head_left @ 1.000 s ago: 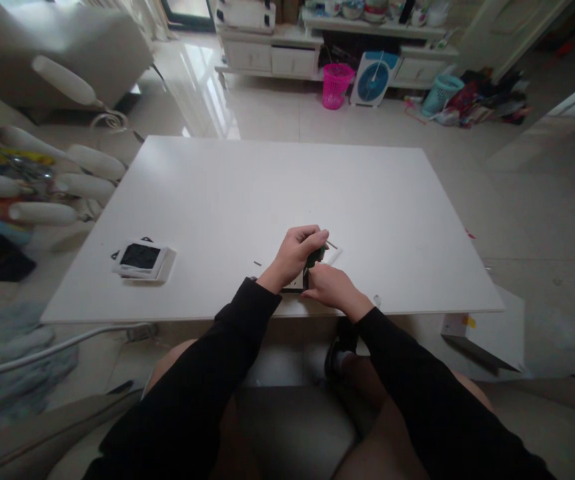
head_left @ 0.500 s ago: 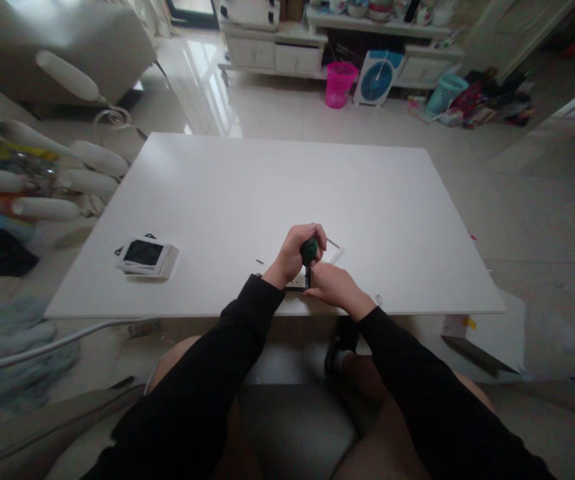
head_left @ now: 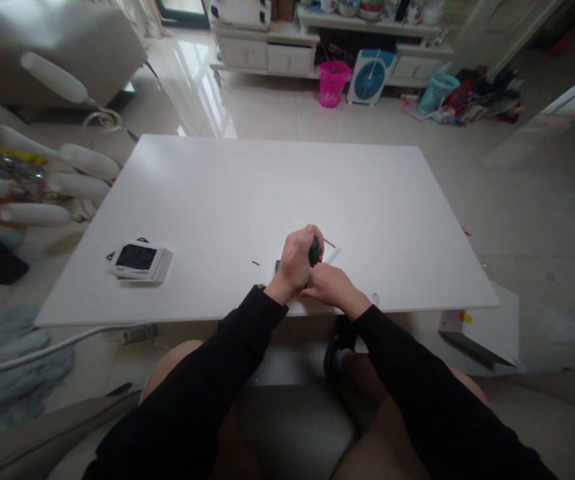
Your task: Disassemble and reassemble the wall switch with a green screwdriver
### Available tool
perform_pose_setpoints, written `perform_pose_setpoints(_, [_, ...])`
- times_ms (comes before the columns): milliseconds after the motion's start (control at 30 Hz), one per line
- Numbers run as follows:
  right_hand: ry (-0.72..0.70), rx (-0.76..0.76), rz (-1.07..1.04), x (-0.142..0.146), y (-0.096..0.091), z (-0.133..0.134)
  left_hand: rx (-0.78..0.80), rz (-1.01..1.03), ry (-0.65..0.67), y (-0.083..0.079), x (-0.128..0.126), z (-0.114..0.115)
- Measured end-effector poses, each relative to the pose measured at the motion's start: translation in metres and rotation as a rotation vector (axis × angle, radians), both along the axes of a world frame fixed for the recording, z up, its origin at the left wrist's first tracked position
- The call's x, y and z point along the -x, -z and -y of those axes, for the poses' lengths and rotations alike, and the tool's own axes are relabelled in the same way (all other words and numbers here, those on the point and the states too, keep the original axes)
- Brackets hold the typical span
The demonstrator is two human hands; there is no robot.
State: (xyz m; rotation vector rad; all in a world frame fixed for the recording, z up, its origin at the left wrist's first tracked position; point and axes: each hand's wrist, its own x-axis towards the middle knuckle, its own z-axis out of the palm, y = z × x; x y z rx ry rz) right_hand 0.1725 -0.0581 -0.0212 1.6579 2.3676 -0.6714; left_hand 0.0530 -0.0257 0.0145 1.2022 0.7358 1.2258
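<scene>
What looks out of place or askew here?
Floor, upper right: a jumbled heap beside the teal basket, looking dumped rather than stored. On the white table, a small dark piece lies loose, left of the left hand, and the stack at left sits unevenly. No spill or damage visible.

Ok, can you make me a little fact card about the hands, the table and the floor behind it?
Left hand: wrapped around a green handle
Right hand: close beside the left; its grip is hidden
Table: white
Table's left side: white stack with a dark top
Left of the hands: small dark strip
Floor beyond: pink basket, blue-and-white fan, teal basket
</scene>
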Motion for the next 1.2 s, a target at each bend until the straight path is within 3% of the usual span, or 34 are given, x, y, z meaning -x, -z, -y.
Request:
perform_pose_setpoints(267, [0.022, -0.021, -0.024, 0.001, -0.002, 0.000, 0.154, 0.073, 0.296, 0.003, 0.013, -0.022])
perform_pose_setpoints(400, [0.020, -0.009, -0.024, 0.001, -0.002, -0.001, 0.138, 0.113, 0.411, 0.002, 0.019, -0.023])
perform_pose_setpoints(500, [0.031, -0.008, -0.018, 0.002, -0.003, -0.001, 0.091, 0.117, 0.338, 0.002, 0.018, -0.021])
perform_pose_setpoints(667, [0.027, -0.017, -0.031, 0.001, -0.002, 0.000, 0.052, -0.051, 0.062, -0.004, 0.010, -0.007])
perform_pose_setpoints(767, [0.017, -0.011, -0.020, 0.001, 0.000, 0.000, 0.030, -0.099, -0.026, -0.008, 0.005, 0.003])
perform_pose_setpoints(1067, [0.003, 0.001, 0.023, 0.000, 0.001, -0.001, -0.029, -0.081, 0.025, -0.001, 0.000, 0.001])
perform_pose_setpoints(1200, [0.016, -0.003, 0.049, 0.001, -0.002, -0.001, 0.041, -0.027, 0.181, 0.005, 0.004, -0.010])
